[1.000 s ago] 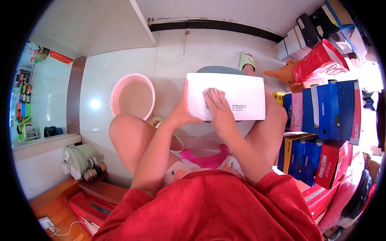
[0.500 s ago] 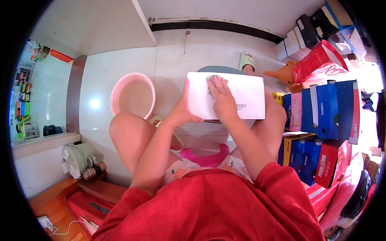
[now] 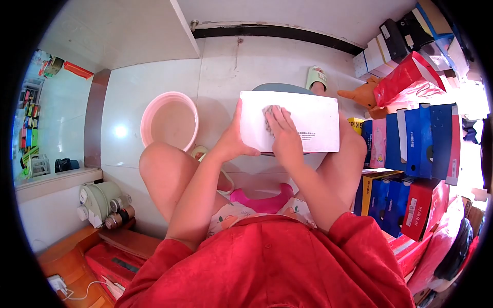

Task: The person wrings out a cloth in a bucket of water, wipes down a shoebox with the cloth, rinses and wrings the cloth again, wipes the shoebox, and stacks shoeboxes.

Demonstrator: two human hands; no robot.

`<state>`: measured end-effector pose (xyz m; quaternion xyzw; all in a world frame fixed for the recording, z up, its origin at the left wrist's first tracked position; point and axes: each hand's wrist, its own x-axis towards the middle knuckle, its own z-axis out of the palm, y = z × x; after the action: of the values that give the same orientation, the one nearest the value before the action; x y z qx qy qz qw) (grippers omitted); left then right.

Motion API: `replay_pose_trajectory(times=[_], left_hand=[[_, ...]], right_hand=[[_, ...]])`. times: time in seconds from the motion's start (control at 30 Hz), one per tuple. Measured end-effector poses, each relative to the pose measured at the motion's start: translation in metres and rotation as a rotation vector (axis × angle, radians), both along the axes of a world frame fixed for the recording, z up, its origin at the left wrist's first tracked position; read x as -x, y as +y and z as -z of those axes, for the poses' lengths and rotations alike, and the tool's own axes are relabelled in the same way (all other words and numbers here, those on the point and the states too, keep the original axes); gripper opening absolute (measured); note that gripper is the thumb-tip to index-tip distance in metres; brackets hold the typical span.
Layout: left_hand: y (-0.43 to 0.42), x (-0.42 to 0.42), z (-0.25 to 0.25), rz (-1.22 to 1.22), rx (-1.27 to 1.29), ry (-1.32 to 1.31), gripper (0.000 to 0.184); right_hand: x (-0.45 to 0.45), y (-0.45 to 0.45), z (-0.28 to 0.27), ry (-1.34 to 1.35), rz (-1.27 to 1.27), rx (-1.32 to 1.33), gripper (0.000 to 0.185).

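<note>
A white cardboard box (image 3: 321, 115) with small dark print is held between my knees, its broad face toward me. My left hand (image 3: 232, 137) grips the box's left end, thumb along the near edge and fingers round the far side. Against the white face, my right hand (image 3: 285, 134) presses a crumpled grey cloth (image 3: 269, 116) under its fingers, left of the middle. Behind the box shows part of a grey rounded thing (image 3: 282, 87), mostly hidden.
A pink bucket (image 3: 145, 120) holding cloudy water stands on the tiled floor at left. Stacked shoe boxes (image 3: 418, 141) rise close on my right, with a red bag (image 3: 408, 82) beyond. Below me is a pink stool (image 3: 264, 204). A pale green appliance (image 3: 97, 200) sits at lower left.
My right hand has slid the cloth a little way down the box face, toward me. The left hand keeps its grip and the box has hardly moved.
</note>
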<state>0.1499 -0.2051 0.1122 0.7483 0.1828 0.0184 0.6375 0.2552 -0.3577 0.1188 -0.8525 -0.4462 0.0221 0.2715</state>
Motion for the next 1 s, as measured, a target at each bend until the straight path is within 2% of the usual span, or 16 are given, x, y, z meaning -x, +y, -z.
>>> replay_pose_trajectory(times=[0.23, 0.43, 0.73, 0.83, 0.9, 0.93, 1.0], left_hand=[[-0.002, 0.0, 0.002, -0.017, 0.022, -0.008, 0.145], [-0.002, 0.0, 0.005, -0.017, -0.004, -0.028, 0.145], [-0.003, -0.001, 0.011, -0.019, 0.021, -0.094, 0.143], [-0.002, 0.0, 0.013, -0.021, -0.008, -0.109, 0.142], [-0.001, 0.0, 0.013, -0.003, -0.023, -0.106, 0.143], [-0.001, 0.003, 0.011, -0.003, -0.027, -0.105, 0.143], [-0.003, 0.013, 0.007, -0.044, 0.039, -0.011, 0.125]], right_hand=[[-0.014, 0.015, 0.001, 0.016, 0.005, 0.062, 0.056], [0.015, -0.008, 0.005, -0.004, -0.02, 0.033, 0.06], [0.057, -0.042, -0.005, -0.06, -0.087, 0.027, 0.051], [0.064, -0.051, -0.005, -0.038, -0.092, -0.038, 0.05], [0.061, -0.059, -0.011, 0.132, -0.117, -0.123, 0.052], [0.058, -0.063, -0.013, 0.133, -0.117, -0.127, 0.052], [0.051, -0.071, -0.018, 0.105, 0.029, -0.213, 0.055]])
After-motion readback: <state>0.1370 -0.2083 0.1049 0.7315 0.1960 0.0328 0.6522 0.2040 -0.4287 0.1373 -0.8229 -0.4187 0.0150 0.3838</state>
